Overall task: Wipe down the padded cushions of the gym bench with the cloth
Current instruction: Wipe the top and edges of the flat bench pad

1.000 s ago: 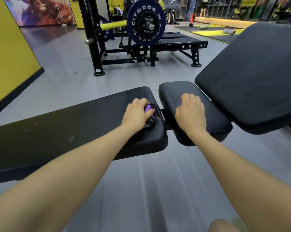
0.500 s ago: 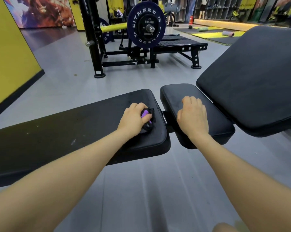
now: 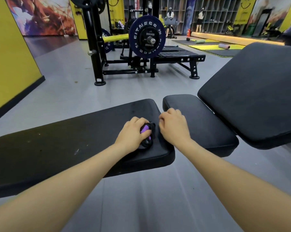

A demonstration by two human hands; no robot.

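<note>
The right hand (image 3: 173,127) is sliding off the seat pad (image 3: 206,124), fingers curled on nothing, toward the cloth (image 3: 147,133); the left hand (image 3: 133,133), gripping that cloth, is working the long cushion (image 3: 57,144) beside it.

The dark blue weight plate (image 3: 147,37) on the rack behind the bench bears white lettering round its rim, where "FITNESS" reads along the upper arc; the rest of the rim text is cut off or upside down and cannot be made out fully. On its black hub (image 3: 149,39) stand "HAMMER" above the bar end and "STRENGTH" below. Yellow banners (image 3: 245,10) on the far wall show smiley faces; their wording is too small to read.
</note>
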